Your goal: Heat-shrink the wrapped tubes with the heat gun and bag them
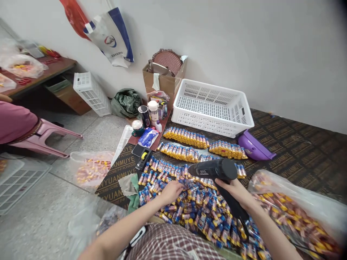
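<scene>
My right hand (236, 190) is wrapped round the handle of a black hair dryer (211, 169), whose nozzle points left over the tubes. Its cord hangs below the handle. My left hand (172, 192) rests among the loose pile of small blue-and-yellow tubes (200, 206), fingers curled together. Whatever lies between these fingertips is hidden. Just beyond the left hand, more tubes stand in rough rows (162, 168). Neat packed blocks of tubes (185, 136) lie further back, in front of the white crate.
A white plastic crate (211, 124) and a purple basin (255, 146) stand behind the tubes. A tape dispenser (143, 159) and cups sit at the left. A clear bag of tubes (295, 216) lies right. A person sits on a pink stool (51, 131) at far left.
</scene>
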A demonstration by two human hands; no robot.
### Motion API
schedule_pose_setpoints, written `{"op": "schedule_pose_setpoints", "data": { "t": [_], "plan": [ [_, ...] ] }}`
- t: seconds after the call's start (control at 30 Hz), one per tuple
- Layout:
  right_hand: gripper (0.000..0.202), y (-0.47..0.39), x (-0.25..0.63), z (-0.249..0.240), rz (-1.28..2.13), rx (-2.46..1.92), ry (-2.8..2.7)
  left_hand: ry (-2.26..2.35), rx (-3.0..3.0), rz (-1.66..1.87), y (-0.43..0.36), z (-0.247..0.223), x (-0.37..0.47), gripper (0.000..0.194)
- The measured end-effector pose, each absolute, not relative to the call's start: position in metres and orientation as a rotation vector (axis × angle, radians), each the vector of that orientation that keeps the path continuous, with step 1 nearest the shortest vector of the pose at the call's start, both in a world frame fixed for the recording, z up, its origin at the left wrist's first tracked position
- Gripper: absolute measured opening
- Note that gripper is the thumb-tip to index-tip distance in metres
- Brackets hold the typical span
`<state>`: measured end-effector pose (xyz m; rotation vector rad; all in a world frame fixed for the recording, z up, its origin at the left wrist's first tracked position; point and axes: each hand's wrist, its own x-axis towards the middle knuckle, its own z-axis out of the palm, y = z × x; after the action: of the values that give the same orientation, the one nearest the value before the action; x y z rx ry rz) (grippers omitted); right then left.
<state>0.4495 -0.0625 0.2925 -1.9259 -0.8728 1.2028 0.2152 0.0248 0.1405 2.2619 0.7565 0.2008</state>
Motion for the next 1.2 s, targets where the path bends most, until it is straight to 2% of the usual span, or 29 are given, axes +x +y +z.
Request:
{"op": "schedule_pose_setpoints", "data": {
  "t": [0.2,0.4,0.5,0.63,0.9,1.2],
  "plan": [
    [0.044,-0.033,0.419,0.279,1.217,-1.829,-1.055,1.017,2.036,0.428,0.005,0.141,0.168,0.027],
    [0.034,-0.01,0.393,0.277,1.214,-1.779,-1.138,1.408,1.766,0.68,0.014,0.129,0.106,0.027],
    [0.037,0.005,0.381,0.267,1.155,-1.719,-1.201,1.549,1.675,0.757,0.022,0.123,0.081,0.028],
    [0.039,0.028,0.362,0.249,1.147,-1.665,-1.236,1.651,1.584,0.813,0.029,0.118,0.06,0.029],
    [0.035,0.043,0.338,0.243,1.39,-1.597,-1.272,1.696,1.541,0.85,0.02,0.113,0.048,0.029],
    [0.039,0.003,0.372,0.26,1.027,-1.751,-1.263,1.666,1.543,0.766,0.008,0.106,0.055,0.031]
  ]
}}
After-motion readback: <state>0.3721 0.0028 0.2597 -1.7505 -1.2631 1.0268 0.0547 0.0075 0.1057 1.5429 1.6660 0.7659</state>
